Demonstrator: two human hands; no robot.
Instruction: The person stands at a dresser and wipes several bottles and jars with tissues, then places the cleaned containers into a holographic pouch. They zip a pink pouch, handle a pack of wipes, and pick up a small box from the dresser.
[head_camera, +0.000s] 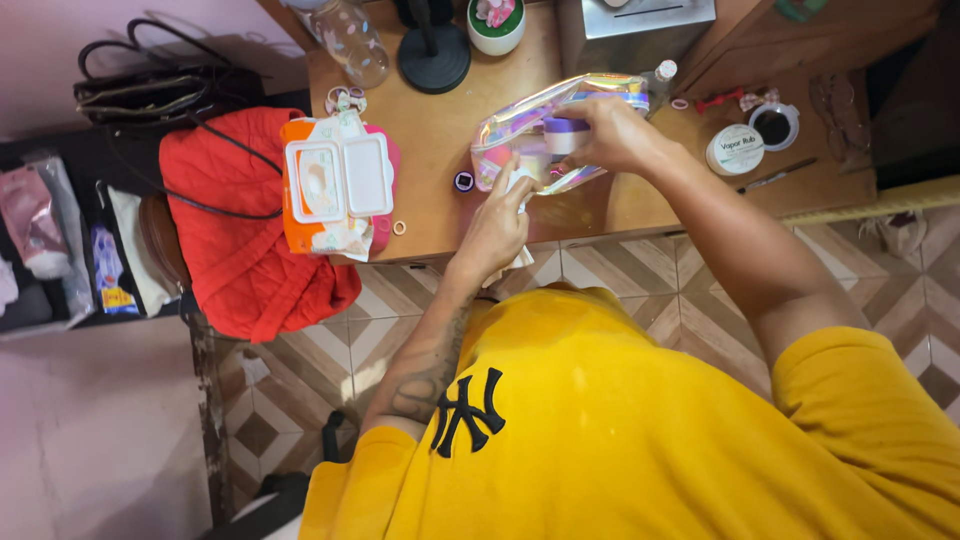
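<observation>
Presently, an iridescent pouch (520, 125) is held over the wooden bench (440, 200), a purple-lidded jar (566, 135) being gripped by the right hand (610, 135) and a white wipe (518, 185) pinched by the left hand (495, 225).

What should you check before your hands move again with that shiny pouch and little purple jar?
1. Right hand grips the purple-lidded jar: ok.
2. Left hand holds a white wipe at the pouch: ok.
3. Shiny pouch lies fully on the wooden table, not over the edge: ok.
4. Jar lid screwed tight: cannot tell.
5. Wipes pack closed: not ok, its flap stands open.
6. Round tin by the right arm closed: ok.
</observation>
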